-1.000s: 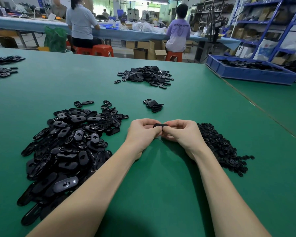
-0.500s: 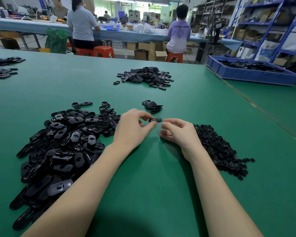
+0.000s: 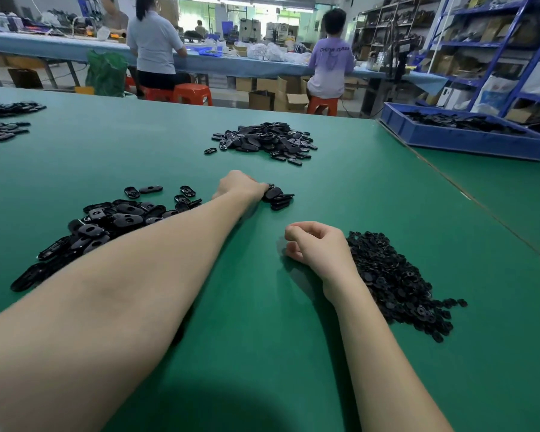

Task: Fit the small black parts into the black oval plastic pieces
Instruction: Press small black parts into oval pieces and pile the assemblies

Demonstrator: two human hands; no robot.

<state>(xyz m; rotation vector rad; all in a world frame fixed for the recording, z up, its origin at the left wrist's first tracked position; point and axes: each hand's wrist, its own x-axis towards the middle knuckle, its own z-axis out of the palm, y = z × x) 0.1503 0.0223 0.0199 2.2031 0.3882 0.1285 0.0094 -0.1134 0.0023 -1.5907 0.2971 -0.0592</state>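
— Where is the heap of small black parts now?
— Touching the right hand, on its outer side. That hand is nearer; its fingers curl loosely, holding nothing visible.
— And the left hand?
— Stretched forward at the small stack of oval pieces. I cannot tell if it grips one. The unfilled oval pile lies beyond the left forearm.

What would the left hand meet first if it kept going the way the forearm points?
The left hand is already at the small cluster of oval pieces; beyond that lies bare green table.
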